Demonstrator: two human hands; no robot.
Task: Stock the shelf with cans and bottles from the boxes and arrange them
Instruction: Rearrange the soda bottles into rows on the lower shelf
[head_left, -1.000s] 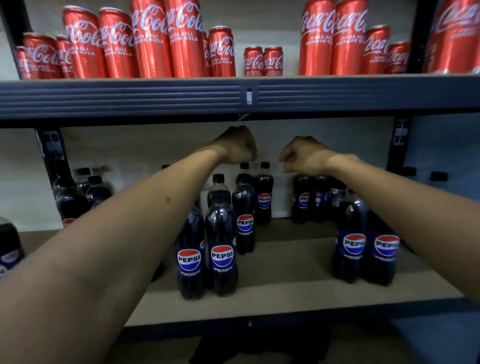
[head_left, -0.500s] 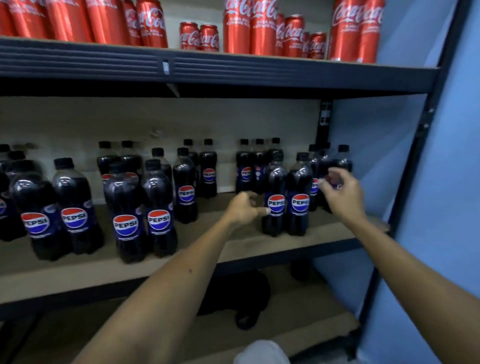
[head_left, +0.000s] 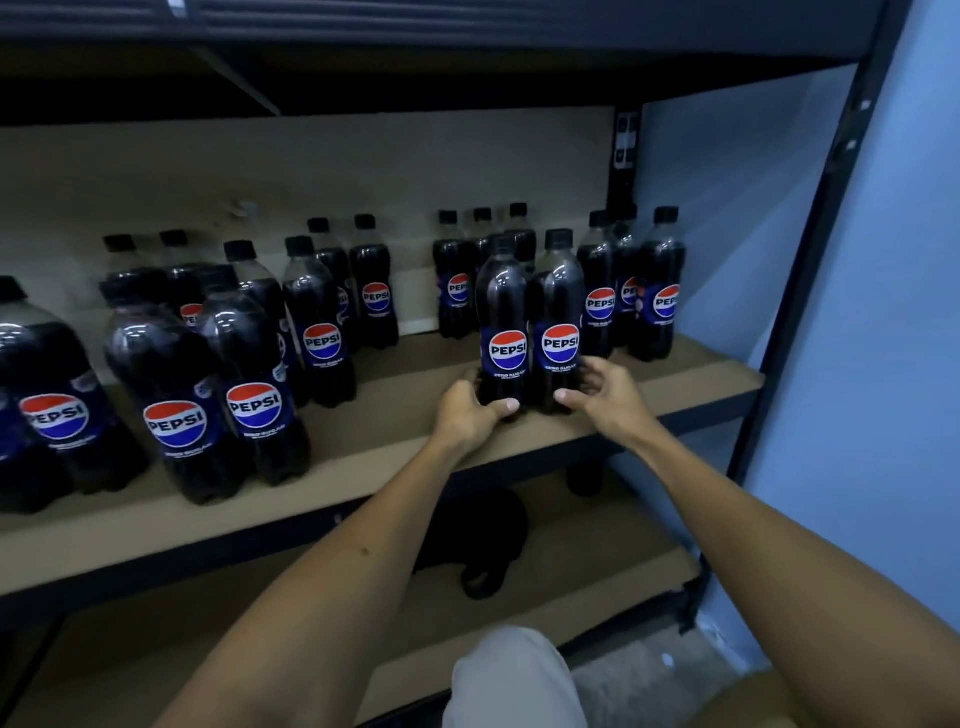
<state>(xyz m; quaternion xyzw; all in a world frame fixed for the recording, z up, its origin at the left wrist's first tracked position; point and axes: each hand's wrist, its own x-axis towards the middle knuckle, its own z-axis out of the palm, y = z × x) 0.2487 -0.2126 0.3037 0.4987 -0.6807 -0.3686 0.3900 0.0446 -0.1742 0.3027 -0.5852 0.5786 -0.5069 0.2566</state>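
Observation:
Two Pepsi bottles stand side by side near the front edge of the brown shelf board, right of centre. My left hand grips the base of the left bottle, thumb across its front. My right hand curls round the base of the right bottle. Both bottles stand upright on the board, labels facing me. Several more Pepsi bottles stand in pairs along the shelf, to the left and behind at the right.
A dark metal upright and a blue wall close the shelf on the right. A lower shelf board holds a dark object. The shelf above overhangs. My knee shows at the bottom.
My view has dropped and moved closer to the right end of the shelf. Both hands came down from the back of the shelf and closed round the bases of the two front bottles.

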